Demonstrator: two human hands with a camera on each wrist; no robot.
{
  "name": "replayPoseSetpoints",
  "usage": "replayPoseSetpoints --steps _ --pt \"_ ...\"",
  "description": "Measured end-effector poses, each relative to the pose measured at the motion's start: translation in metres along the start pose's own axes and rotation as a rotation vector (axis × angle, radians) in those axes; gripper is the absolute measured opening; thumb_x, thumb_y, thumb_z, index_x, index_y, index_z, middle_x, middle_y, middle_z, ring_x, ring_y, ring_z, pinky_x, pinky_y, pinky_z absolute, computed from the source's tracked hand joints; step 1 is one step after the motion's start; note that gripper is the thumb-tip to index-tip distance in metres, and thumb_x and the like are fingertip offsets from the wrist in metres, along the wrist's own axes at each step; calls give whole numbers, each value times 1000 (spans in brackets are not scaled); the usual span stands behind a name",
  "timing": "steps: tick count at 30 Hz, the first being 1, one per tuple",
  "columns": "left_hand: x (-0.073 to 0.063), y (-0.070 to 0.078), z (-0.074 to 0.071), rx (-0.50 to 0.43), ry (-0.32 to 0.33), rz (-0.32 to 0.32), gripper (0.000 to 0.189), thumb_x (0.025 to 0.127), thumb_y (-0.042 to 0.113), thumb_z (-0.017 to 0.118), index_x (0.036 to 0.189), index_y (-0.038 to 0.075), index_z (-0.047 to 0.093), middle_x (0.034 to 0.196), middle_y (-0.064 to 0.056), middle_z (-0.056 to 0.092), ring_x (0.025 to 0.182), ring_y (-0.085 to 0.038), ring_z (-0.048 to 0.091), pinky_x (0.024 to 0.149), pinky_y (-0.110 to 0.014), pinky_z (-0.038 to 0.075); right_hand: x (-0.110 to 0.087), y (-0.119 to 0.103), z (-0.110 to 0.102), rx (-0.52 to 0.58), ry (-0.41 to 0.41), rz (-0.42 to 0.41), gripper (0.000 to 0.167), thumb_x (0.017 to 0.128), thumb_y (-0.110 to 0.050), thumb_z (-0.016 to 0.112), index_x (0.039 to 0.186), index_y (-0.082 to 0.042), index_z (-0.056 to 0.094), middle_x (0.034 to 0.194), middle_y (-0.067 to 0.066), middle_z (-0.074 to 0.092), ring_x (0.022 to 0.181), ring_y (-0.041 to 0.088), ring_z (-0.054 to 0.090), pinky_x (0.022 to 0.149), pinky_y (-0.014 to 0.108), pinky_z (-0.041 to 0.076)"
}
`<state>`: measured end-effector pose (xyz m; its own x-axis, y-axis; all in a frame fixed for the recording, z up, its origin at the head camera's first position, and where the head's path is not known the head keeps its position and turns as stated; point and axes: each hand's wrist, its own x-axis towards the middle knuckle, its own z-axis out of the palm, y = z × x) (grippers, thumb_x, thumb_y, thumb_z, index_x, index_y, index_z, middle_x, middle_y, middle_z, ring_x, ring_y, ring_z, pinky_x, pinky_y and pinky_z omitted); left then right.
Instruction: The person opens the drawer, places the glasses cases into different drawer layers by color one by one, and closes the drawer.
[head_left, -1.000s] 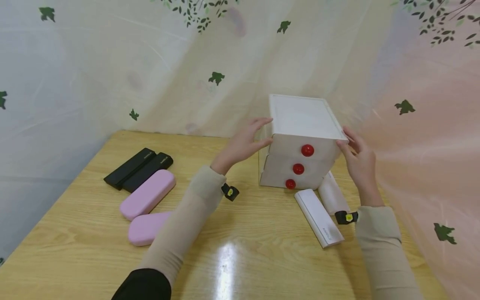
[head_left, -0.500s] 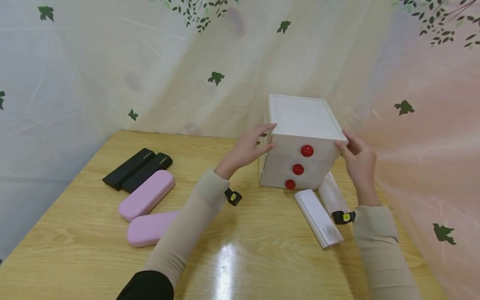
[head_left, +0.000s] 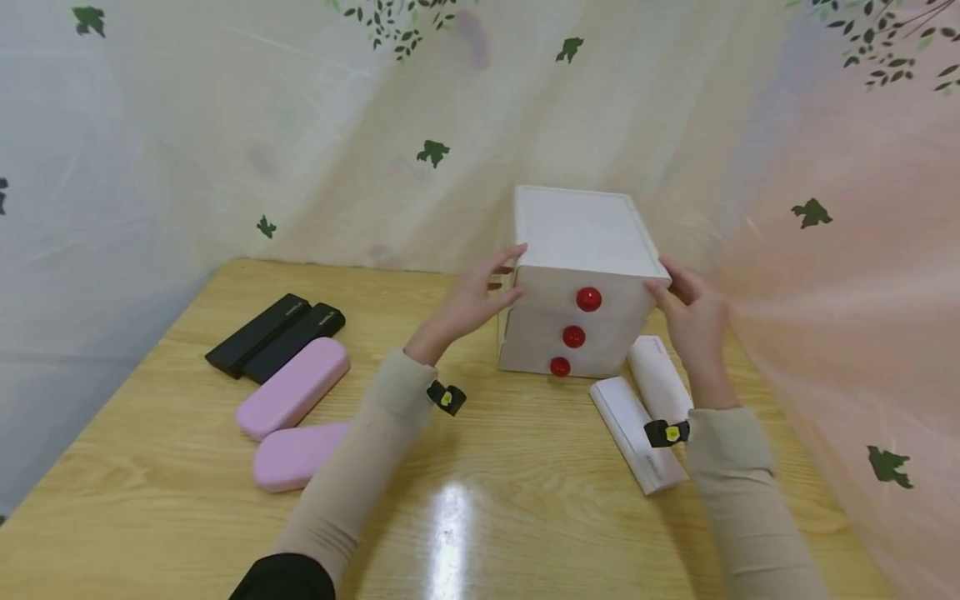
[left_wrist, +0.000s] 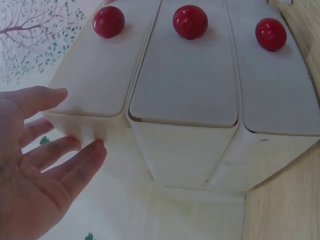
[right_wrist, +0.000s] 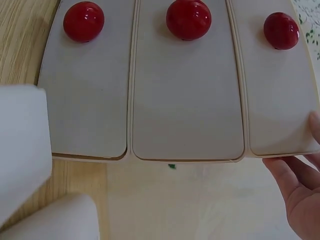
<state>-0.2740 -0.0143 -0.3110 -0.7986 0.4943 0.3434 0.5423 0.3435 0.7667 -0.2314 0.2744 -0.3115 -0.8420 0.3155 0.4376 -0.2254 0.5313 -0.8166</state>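
At one o'clock on the table [head_left: 525,500], our right hand [head_left: 696,329] pinches the white drawer unit [head_left: 553,287] at its five-o'clock corner, our left hand [head_left: 463,305] touches its nine-o'clock side with loose fingers, and we should press evenly.

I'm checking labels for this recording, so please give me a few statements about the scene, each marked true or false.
1. The white drawer unit has three red knobs on its front. True.
2. The left hand and the right hand are at opposite sides of the white drawer unit. True.
3. The pink cases lie to the right of the white drawer unit. False: the pink cases lie to its left.
4. Two black cases lie side by side on the table. True.
5. The white cases sit on top of the white drawer unit. False: the white cases lie on the table.
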Motion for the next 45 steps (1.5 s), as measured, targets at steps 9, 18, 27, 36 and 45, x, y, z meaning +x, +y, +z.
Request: replayPoseSetpoints --steps 9,18,27,36,45 --pt "-19 -7 -22 6 89 -11 54 96 12 60 146 8 42 151 -15 42 125 -34 55 102 -46 49 -6 -13 22 35 -17 -37 44 86 -23 73 127 -10 65 127 11 66 95 -10 60 78 5 48" --pt "-37 -16 -44 14 134 -18 54 94 11 62 145 6 43 149 -16 43 124 -37 55 100 -48 50 -12 -26 43 72 -53 -24 47 84 -34 74 126 -15 66 126 6 67 106 9 65 84 12 51" --pt "-52 -19 -58 55 157 -48 55 95 15 61 146 10 42 150 -14 43 125 -36 55 99 -47 51 -15 -33 60 138 -87 -39 47 83 -33 75 126 -16 66 129 2 65 109 16 65 87 19 54" --pt "-61 -25 -66 83 176 -57 54 96 14 60 147 10 42 149 -14 44 122 -35 57 96 -47 53 -16 -38 70 154 -115 -62 47 83 -29 76 124 -10 66 128 6 66 109 22 66 84 14 53" --pt "-61 -29 -68 134 235 -13 49 95 12 61 142 7 47 145 -15 50 115 -36 62 92 -48 55 -15 -41 74 122 -137 -68 47 84 -31 74 125 -10 65 128 6 66 111 21 64 95 33 54"
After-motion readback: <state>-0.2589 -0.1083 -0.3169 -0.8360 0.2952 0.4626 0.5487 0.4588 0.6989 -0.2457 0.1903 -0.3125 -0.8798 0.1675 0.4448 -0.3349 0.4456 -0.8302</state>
